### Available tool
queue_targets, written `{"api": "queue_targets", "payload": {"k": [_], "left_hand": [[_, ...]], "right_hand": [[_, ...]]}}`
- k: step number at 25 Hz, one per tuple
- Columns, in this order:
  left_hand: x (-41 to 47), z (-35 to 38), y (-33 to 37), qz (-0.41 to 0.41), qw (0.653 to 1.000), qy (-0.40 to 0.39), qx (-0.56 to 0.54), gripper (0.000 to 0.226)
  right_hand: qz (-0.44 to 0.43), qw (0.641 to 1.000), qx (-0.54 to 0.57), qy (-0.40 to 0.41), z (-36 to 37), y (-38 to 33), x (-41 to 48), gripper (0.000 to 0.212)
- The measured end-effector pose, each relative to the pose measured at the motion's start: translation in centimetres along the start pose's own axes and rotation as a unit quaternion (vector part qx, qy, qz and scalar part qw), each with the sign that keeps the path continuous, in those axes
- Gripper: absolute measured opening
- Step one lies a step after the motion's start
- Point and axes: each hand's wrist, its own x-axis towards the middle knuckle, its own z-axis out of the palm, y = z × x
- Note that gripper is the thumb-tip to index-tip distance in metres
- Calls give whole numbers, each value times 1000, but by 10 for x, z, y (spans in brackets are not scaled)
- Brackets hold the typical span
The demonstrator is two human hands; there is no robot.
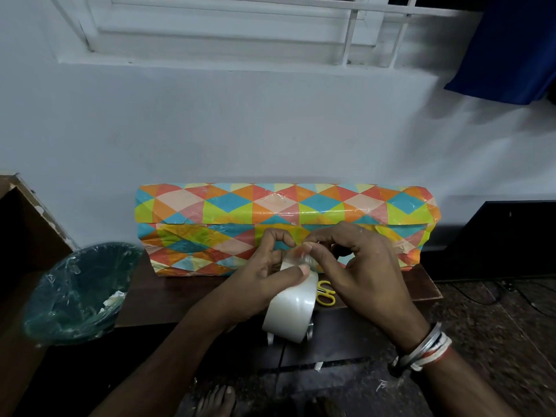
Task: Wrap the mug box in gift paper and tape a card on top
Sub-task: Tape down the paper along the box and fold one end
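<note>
Mug box (270, 212): is sitting along the back edge of the bench (180, 296), pressed against the wall and taking up most of the bench's width.
Long axis: is running left to right, parallel to the back edge; 1 broad face is looking toward the person, and the ends are pointing at the bench's left and right ends.
Gift paper (192, 254): is covering every side that is showing; an overlapped seam is running the length of the box, with glossy strips of tape shining across it.
Ends: both are looking folded in, the right one crumpled; whether they are fully taped I cannot tell.
Left hand (264, 272): is gripping the tape roll (291, 308) above the front edge, thumb lying on its outer face and fingers curling around it.
Right hand (361, 266): is touching the left, its fingertips (307, 246) pinching at the loose end of the tape on top of the roll.
Scissors (326, 296): are lying near the front edge, partly under the right hand, just beside the roll.
Bin (78, 290): is standing off the bench's left end, lined with plastic, scraps lying inside.
Done, as I am judging it: the wrapping is looking nearly or wholly finished.
Left: a card is not showing anywhere, so taping 1 on top is waiting; this strip may be going to an end flap or to the card.
</note>
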Motion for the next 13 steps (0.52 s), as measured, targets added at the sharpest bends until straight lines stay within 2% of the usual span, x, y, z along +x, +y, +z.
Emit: {"api": "queue_targets", "payload": {"k": [5, 13], "left_hand": [[-3, 1, -6, 37, 993, 8, 108, 39], [-2, 2, -3, 91, 992, 14, 87, 55]], "right_hand": [[6, 1000, -4, 0, 0, 2, 0, 6], [30, 999, 29, -2, -2, 2, 2, 7]]}}
